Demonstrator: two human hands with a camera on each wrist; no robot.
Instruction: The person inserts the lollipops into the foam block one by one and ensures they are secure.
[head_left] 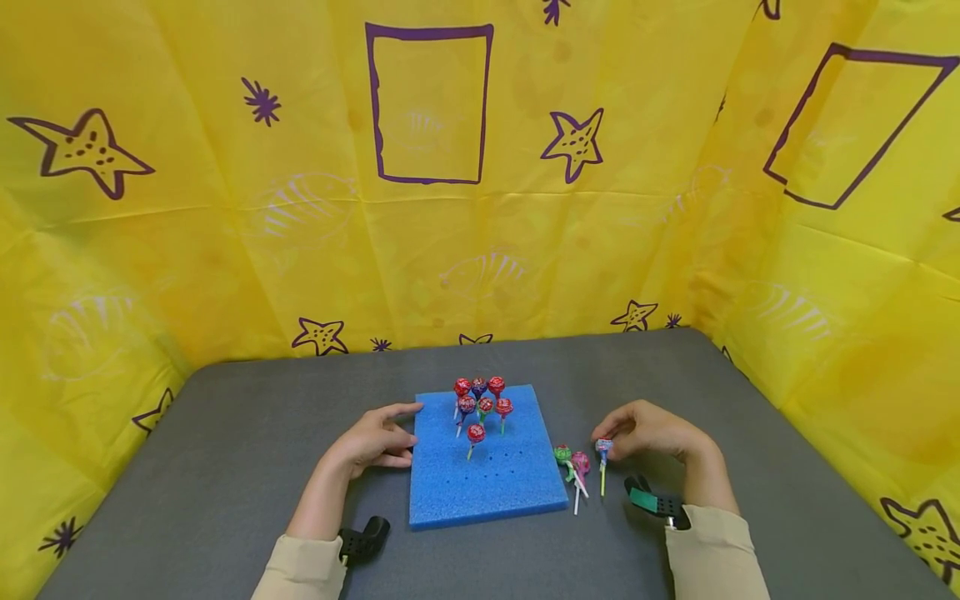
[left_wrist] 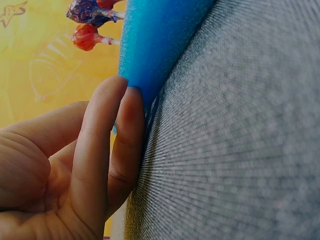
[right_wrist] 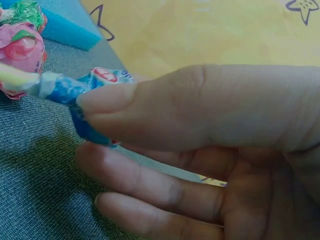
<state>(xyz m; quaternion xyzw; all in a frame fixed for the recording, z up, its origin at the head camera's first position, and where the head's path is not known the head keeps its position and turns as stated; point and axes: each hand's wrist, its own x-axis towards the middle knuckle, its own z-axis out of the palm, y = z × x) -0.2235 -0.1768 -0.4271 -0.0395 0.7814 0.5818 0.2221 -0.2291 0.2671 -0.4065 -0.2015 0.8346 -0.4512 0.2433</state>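
Note:
My right hand (head_left: pixel 651 429) pinches a blue-wrapped lollipop (head_left: pixel 603 447) with a yellow stick by its head, right of the board. In the right wrist view the thumb presses on the blue wrapper (right_wrist: pixel 90 125). Beside it lie a green lollipop (head_left: pixel 562 454) and a pink lollipop (head_left: pixel 580 463), their white sticks crossing. My left hand (head_left: pixel 372 440) rests at the left edge of a blue foam board (head_left: pixel 480 502), its extended fingers touching the edge. Several lollipops stand upright in the board, in two rows of three with one red lollipop (head_left: pixel 476 433) in front.
Small holes (head_left: pixel 491 473) dot the board's front half. Dark grey cloth covers the table (head_left: pixel 270 433). A yellow curtain (head_left: pixel 427 242) with starfish and fish drawings hangs behind and at the sides. Each wrist bears a black camera strap (head_left: pixel 363 540).

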